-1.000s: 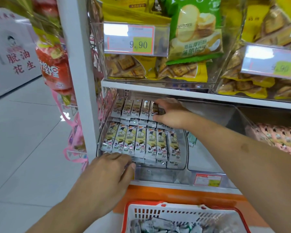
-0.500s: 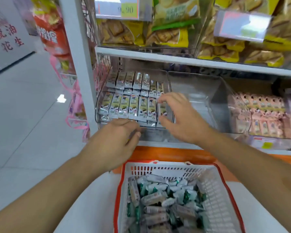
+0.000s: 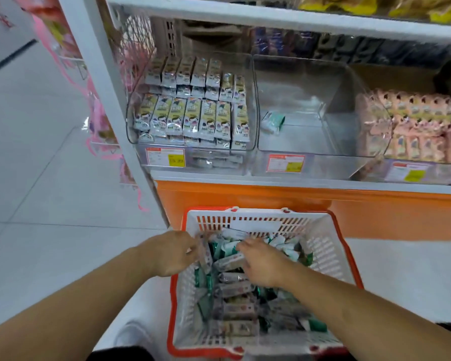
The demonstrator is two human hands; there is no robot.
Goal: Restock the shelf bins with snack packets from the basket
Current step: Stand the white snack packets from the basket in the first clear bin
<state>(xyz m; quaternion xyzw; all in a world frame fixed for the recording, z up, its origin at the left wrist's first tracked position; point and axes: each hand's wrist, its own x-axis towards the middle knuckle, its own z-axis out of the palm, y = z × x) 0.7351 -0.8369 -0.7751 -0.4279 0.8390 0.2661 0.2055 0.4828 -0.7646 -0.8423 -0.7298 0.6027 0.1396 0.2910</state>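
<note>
The white basket (image 3: pixel 332 256) with an orange rim stands on the floor below the shelf, full of green-white and grey snack packets (image 3: pixel 235 290). Both my hands are down in its far end. My left hand (image 3: pixel 168 254) pinches a grey packet (image 3: pixel 205 252) that stands on end at the basket's left wall. My right hand (image 3: pixel 262 263) lies on the pile with fingers curled round the end of another grey packet (image 3: pixel 228 262). On the shelf, the left clear bin (image 3: pixel 132 131) holds neat rows of packets. The middle bin (image 3: pixel 310 142) holds one green-white packet (image 3: pixel 272 122).
A third bin (image 3: pixel 414 126) at the right holds pink packets. A white shelf post (image 3: pixel 107 100) rises left of the bins, with pink net bags (image 3: pixel 99 121) hanging beside it. An orange base panel (image 3: pixel 245 196) runs behind the basket. Tiled floor lies to the left.
Both hands left the left bin on the shelf and dropped into the basket. My view tilted down, so the basket now fills the lower middle.
</note>
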